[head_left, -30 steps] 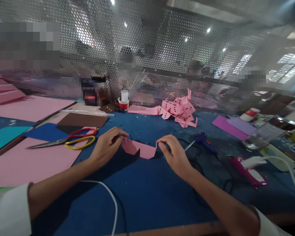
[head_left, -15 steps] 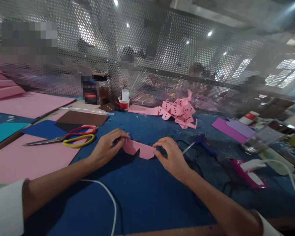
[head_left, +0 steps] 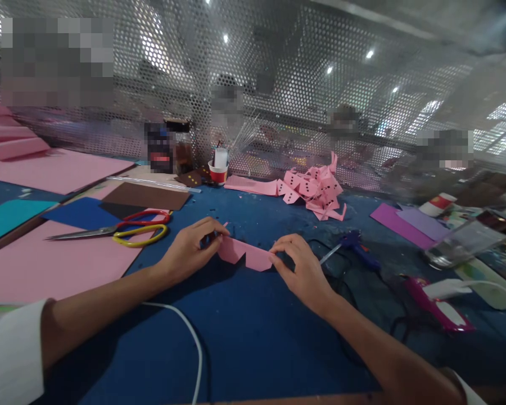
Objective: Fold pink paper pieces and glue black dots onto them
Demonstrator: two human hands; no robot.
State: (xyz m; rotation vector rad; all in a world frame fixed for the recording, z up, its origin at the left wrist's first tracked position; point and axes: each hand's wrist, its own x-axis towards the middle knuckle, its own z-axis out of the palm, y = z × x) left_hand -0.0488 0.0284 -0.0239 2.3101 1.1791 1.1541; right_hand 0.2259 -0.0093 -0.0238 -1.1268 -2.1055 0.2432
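Note:
A small pink paper cut-out with a zigzag lower edge lies on the blue table between my hands. My left hand pinches its left end, fingers closed. At the right end, the fingertips of my right hand are curled onto the paper. Both forearms rest low over the table.
Scissors with red and yellow handles lie on pink sheets at left, beside brown and blue sheets. A pile of dotted pink cut-outs sits behind. A blue glue gun and a pink tool lie at right. A white cable runs near me.
My right hand has slid a little left and closed its fingertips onto the paper's right end. The left hand keeps its pinch. The view has shifted slightly.

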